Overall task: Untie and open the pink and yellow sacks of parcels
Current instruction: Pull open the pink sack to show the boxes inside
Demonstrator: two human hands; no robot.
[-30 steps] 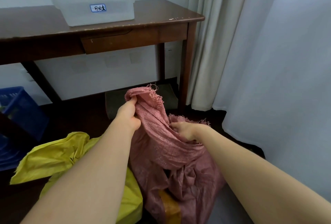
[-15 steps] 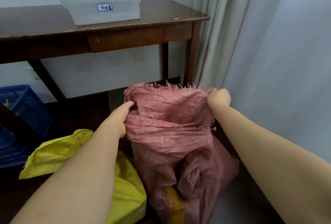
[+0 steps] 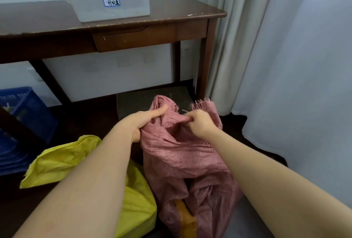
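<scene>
A pink woven sack (image 3: 182, 161) stands on the floor in front of me, its frayed mouth held up. My left hand (image 3: 142, 121) grips the left side of the mouth, thumb stretched over the fabric. My right hand (image 3: 199, 122) pinches a fold of the rim near the middle. A brown cardboard parcel (image 3: 185, 213) shows through a gap low in the pink sack. A yellow sack (image 3: 62, 159) lies slumped on the floor to the left, partly hidden under my left forearm.
A dark wooden desk (image 3: 171, 20) stands behind, with a clear plastic box (image 3: 108, 2) on top. A blue crate (image 3: 21, 115) sits at the left under the desk. Pale curtains (image 3: 276, 56) hang at the right. A grey mat (image 3: 144, 98) lies behind the sack.
My right hand has moved left from the far right corner of the pink sack's mouth to a fold near the middle. The stretched-out mouth has bunched together.
</scene>
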